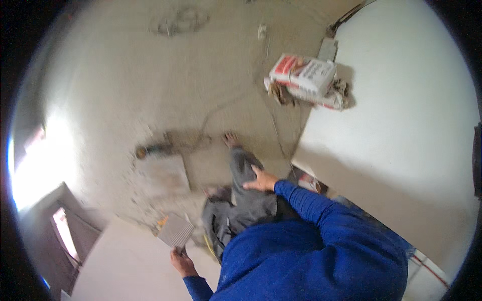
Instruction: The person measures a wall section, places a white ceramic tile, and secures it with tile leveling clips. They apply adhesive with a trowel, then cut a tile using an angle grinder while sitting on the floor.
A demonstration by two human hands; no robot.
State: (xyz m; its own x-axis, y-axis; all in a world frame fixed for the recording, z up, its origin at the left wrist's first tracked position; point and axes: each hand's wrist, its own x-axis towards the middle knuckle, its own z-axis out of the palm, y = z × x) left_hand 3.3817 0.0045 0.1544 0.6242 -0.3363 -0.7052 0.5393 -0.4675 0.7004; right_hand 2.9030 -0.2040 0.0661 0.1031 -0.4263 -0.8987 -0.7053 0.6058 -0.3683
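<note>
My left hand (183, 263) is closed on the near edge of a small, grey, rectangular tile piece (175, 231) with fine parallel ridges across its face. It is held out at the lower left, over pale flooring. My right hand (260, 179) lies on my grey trouser leg (242, 165) near the knee, thumb and fingers apart, holding nothing. Beyond my legs, on the dusty floor, lies a power tool that looks like an angle grinder (150, 150), its cord trailing away. Beside it rests a flat grey slab (164, 174).
White and red paper bags (304, 75) are stacked at the upper right, beside large white panels or tiles (396, 95). A loose coil of cable (181, 21) lies at the far side. A white socket block (262, 32) sits near a cord. Bright light enters at left.
</note>
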